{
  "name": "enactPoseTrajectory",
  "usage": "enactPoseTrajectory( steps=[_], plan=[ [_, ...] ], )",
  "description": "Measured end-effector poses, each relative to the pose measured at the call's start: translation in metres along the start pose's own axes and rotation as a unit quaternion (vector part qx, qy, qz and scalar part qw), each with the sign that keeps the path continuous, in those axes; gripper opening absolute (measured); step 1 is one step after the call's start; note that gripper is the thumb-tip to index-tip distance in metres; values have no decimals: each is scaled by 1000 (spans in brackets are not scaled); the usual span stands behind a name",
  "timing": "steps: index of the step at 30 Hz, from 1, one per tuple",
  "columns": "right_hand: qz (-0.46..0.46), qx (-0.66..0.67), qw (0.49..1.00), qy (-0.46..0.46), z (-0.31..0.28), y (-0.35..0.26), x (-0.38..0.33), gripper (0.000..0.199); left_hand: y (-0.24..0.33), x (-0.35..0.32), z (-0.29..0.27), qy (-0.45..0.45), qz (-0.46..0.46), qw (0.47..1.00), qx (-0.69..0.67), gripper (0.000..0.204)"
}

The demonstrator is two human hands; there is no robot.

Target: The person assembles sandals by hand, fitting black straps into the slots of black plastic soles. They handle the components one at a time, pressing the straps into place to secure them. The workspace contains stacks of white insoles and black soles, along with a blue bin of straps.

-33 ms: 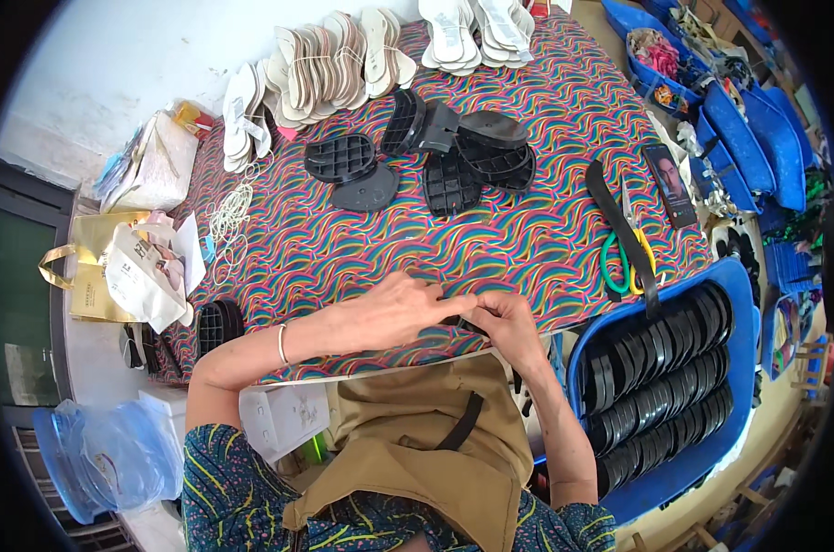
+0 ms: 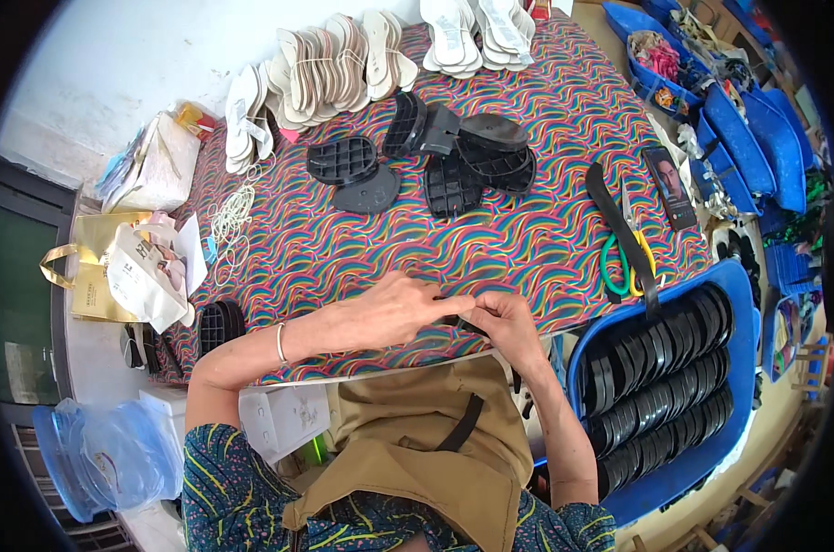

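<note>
Small dark piece [image 2: 452, 320] is btwn my L hand [image 2: 400, 308] and R hand [image 2: 509, 325], just above the table's near edge, mostly hidden by fingers. R thumb + index look pinched tog. on it; L index meets the R fingertips, but can't tell L grip from my end. Beyond, on the patterned cloth [image 2: 343, 253], I see blk soles [image 2: 341, 159], w/ stacked pale insoles [image 2: 320, 69] behind. To R: scissors [image 2: 627, 267], blk strap [image 2: 610, 202] across them, phone [image 2: 670, 189].
</note>
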State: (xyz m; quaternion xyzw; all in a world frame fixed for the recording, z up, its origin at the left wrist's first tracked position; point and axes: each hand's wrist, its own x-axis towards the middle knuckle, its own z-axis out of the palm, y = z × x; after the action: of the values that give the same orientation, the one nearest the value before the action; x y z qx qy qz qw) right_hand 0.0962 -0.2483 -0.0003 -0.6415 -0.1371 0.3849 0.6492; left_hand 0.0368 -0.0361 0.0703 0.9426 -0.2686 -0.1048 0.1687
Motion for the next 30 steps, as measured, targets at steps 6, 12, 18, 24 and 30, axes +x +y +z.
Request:
enactPoseTrajectory(
  steps=[6, 12, 18, 24, 30],
  plan=[
    [51, 117, 988, -92, -23, -58, -19, 25, 23, -33, -43, 139, -51, 960, -239, 51],
    [-17, 180, 979, -94, -38, -80, -62, 20, 56, -53, -70, 221, -120, 888, -386, 29],
    [-45, 239, 969, -45, -12, -80, -91, 21, 67, -63, -59, 289, -128, 821, -476, 34],
    [-77, 284, 956, -14, 26, -67, -101, 19, 76, -62, -47, 384, -143, 770, -488, 34],
    [-114, 328, 936, 60, 67, -48, -101, 18, 81, -49, -34, 439, -178, 675, -565, 37]
  ],
)
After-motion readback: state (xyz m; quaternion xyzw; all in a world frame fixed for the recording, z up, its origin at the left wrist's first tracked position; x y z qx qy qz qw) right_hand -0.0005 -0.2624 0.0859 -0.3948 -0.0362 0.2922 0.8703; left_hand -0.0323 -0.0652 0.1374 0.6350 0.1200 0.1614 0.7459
